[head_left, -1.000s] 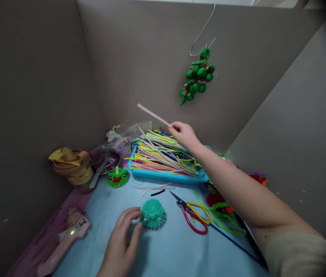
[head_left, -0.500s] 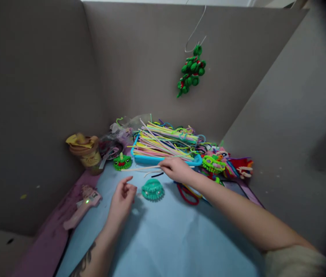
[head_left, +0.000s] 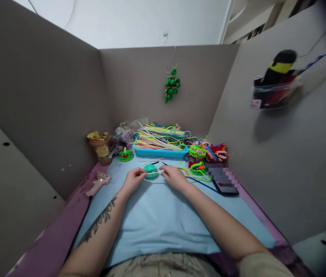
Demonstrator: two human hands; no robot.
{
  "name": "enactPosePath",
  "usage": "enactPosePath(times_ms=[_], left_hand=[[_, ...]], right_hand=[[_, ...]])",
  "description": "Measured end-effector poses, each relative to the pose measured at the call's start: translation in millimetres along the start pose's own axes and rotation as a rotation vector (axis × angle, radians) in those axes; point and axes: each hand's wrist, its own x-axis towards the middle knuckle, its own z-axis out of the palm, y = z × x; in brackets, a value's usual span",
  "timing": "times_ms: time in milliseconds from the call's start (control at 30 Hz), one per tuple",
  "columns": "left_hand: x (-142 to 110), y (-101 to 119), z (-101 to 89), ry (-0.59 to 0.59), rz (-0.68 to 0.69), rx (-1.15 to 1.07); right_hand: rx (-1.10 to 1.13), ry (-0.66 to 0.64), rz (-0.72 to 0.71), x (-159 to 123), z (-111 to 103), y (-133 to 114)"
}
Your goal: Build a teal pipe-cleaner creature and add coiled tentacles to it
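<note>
Down at your end, your khaki clothing (head_left: pixel 163 266) is showing along the bottom edge, and the light blue cloth (head_left: pixel 154 227) is spreading out across the table ahead of you. Both your forearms are reaching in over it, a dark leaf tattoo (head_left: pixel 102 219) running along the left one. And here are the hands: your left hand (head_left: pixel 134 180) is pinching with its fingertips drawn together, and your right hand (head_left: pixel 174 177) is pinching the same way, the pale pipe cleaner (head_left: pixel 153 173) stretching between them. It's crossing in front of the teal fuzzy piece (head_left: pixel 151 168), which is sitting on the cloth between your hands; whether they're touching, you can't tell from here.

Over on the left, the pink glue gun (head_left: pixel 97 187) is lying with a green light glowing; on the right, the phone (head_left: pixel 226 187) is lying partly pixelated. The yellow scissor handle (head_left: pixel 184 169) is peeking out beyond your right hand. Farther back, the green fuzzy figure (head_left: pixel 126 155) is sitting left of the blue tray (head_left: pixel 163 154), which is brimming with loose pipe cleaners (head_left: pixel 159 138). The lidded cup (head_left: pixel 101 149) is standing at far left, and the green ornament (head_left: pixel 172 85) is hanging against the grey back panel (head_left: pixel 139 88).
</note>
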Motion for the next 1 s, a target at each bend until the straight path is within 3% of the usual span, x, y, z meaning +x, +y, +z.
enactPosePath(times_ms=[133, 300, 567, 667, 833, 933, 1000], left_hand=[[-1, -2, 0.4, -0.007, 0.103, 0.079], [3, -13, -5.6, 0.166, 0.150, 0.249], [3, -18, -9.1, 0.236, 0.193, 0.393], [-2, -8, -3.9, 0.263, 0.180, 0.267], [-16, 19, 26.1, -0.002, 0.290, -0.165], [-30, 45, 32.0, 0.136, 0.386, -0.301], [-41, 68, 20.3, 0.298, 0.521, -0.272]], right_hand=[[-0.038, 0.071, -0.156, 1, 18, -19], [-0.167, 0.112, -0.080, 5, 33, -9], [-0.103, 0.166, -0.076, 3, 32, -5], [0.002, 0.306, -0.131, -4, 22, -14], [-0.024, 0.455, -0.308, -15, 13, -32], [-0.043, 0.573, -0.356, -18, 15, -34], [-0.028, 0.682, -0.334, -19, 15, -32]])
